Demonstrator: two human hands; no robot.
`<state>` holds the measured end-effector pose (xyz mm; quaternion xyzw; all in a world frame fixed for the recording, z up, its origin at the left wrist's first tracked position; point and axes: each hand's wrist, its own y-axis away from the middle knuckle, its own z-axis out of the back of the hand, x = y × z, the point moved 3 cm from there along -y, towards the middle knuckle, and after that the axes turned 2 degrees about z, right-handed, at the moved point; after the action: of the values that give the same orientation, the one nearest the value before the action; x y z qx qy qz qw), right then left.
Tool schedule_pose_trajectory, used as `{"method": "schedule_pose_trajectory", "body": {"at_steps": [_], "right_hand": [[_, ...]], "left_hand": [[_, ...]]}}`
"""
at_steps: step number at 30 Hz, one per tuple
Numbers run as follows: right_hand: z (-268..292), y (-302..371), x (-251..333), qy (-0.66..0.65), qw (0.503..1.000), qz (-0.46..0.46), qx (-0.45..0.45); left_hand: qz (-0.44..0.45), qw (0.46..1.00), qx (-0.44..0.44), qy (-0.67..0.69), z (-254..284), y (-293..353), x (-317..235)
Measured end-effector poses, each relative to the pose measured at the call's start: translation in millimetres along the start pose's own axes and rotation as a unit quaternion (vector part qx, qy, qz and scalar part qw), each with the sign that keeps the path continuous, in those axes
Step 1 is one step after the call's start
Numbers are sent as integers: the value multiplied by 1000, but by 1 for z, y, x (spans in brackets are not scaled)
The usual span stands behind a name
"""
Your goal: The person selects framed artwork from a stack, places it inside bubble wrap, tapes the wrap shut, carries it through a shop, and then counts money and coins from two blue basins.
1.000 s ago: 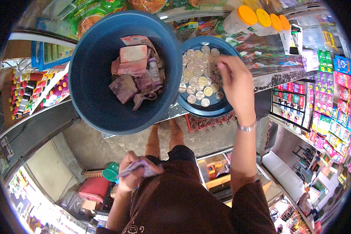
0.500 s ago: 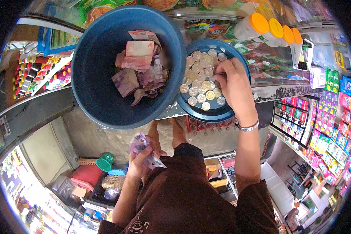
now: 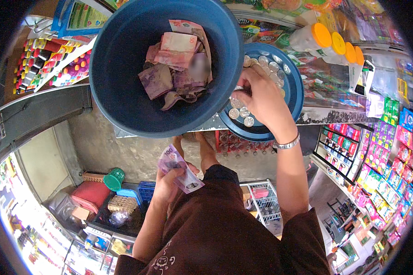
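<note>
A purple banknote (image 3: 188, 176) is pinched in my left hand (image 3: 170, 181), below the rim of a deep blue basin (image 3: 119, 91). Inside the basin lies a loose heap of folded and crumpled banknotes (image 3: 179, 43), reddish and purple. My right hand (image 3: 264, 98) reaches over a shallow blue tray (image 3: 294, 91) spread with silver and gold-coloured coins (image 3: 248, 121). Its thumb and fingers are curled together at the left part of the tray, next to the basin, closed on coins that the hand mostly hides.
Clear jars with yellow-orange lids (image 3: 321, 35) stand beyond the tray on a glass-topped counter with packets under it. Hanging sachets (image 3: 390, 151) line the right side. Low at left are a green basket (image 3: 114, 179) and a red cushion-like thing (image 3: 91, 196). A wire rack (image 3: 264, 201) stands beside me.
My right hand has shifted left across the coins toward the basin. The banknote in my left hand now lies flatter and more fully in view. The whole view has shifted slightly.
</note>
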<state>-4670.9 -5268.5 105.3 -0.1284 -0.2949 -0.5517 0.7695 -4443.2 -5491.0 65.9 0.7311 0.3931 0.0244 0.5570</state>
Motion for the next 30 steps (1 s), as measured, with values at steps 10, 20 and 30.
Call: {"method": "schedule_pose_trajectory", "body": {"at_steps": [10,20,30], "right_hand": [[-18,2,18,-22,998,48,-46],[-10,6,19,-47,999,-5,-27],[8,14,9,-108,993,-44,25]], "left_hand": [[-15,1000,4,8,8,-3,8],[-10,999,38,-22,9,-7,14],[-63,986,118,-96,-30,-11,0]]}}
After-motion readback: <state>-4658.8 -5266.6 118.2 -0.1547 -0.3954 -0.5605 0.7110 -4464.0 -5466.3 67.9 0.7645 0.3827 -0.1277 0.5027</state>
